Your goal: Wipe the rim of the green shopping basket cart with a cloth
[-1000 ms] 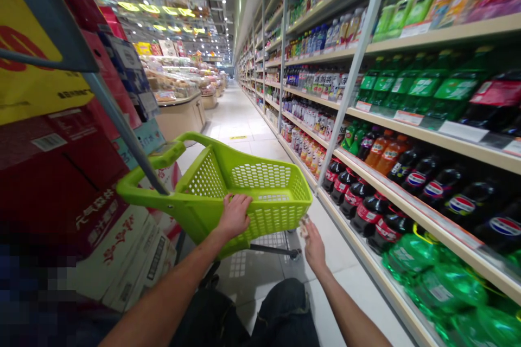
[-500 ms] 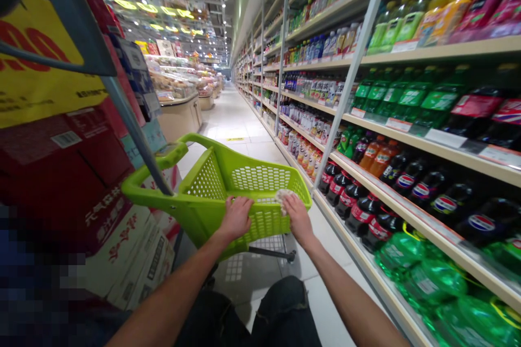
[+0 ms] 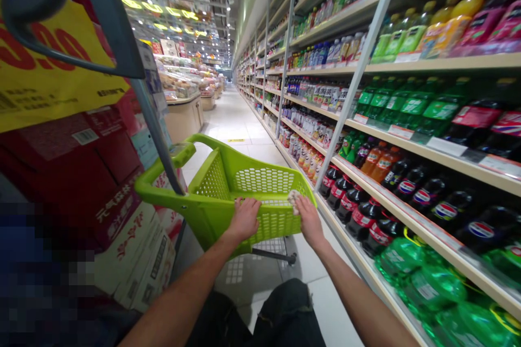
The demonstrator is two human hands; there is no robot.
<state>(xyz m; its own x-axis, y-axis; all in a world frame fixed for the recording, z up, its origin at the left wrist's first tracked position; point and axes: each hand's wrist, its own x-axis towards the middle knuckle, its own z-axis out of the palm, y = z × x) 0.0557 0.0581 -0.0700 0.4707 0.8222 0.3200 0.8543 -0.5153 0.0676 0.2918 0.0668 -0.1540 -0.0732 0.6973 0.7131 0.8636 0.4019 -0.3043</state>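
A lime-green shopping cart (image 3: 211, 222) with perforated basket walls stands sideways in front of me. My left hand (image 3: 245, 218) is closed over the near rim of its basket, about midway along. Farther right, near the basket's front corner, my right hand (image 3: 310, 221) presses a crumpled whitish cloth (image 3: 292, 200) against the same rim. Its fingers are bent around the cloth, and part of the cloth hangs inside the basket. The cart's wheeled base (image 3: 277, 255) shows beneath. No goods are visible inside the basket.
Shelves of soda bottles (image 3: 443, 97) line the right side, with large green bottles (image 3: 431, 276) at floor level. On the left are stacked cartons (image 3: 101, 173), a yellow price sign (image 3: 61, 59) and a grey handle on a pole (image 3: 157, 135). A tiled aisle (image 3: 228, 114) runs ahead.
My right hand and the cloth have slid slightly right along the rim. The cart and left hand also sit a little farther right in view, partly from the camera turning.
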